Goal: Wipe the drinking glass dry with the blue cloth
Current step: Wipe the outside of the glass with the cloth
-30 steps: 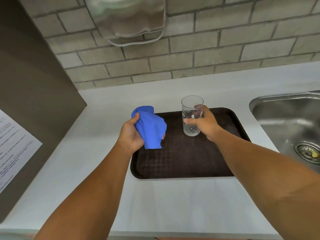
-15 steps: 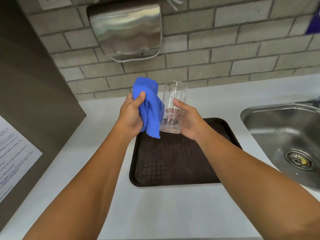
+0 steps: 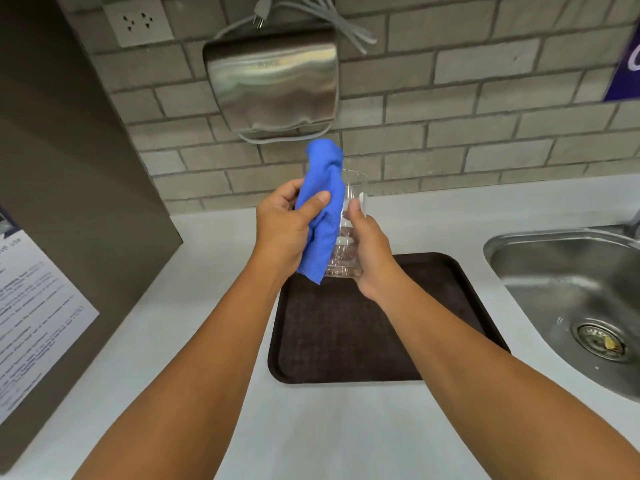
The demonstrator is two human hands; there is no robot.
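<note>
The clear drinking glass [image 3: 349, 216] is held upright in the air above the far edge of the dark brown tray [image 3: 346, 334]. My right hand [image 3: 369, 252] grips its right side and base. My left hand [image 3: 285, 226] clutches the bunched blue cloth [image 3: 323, 202], pressed against the glass's left side; the cloth's top rises above the rim and its lower corner hangs below my palm. The cloth hides the glass's left wall.
A steel sink [image 3: 571, 296] with a drain lies to the right. On the brick wall straight ahead hangs a metal hand dryer [image 3: 272, 84], beside a socket [image 3: 138, 24]. A dark panel with a printed notice [image 3: 31, 313] stands at the left.
The glass went from standing on the tray to being lifted above it. My left hand brought the cloth against the glass's left side. The view tilted upward.
</note>
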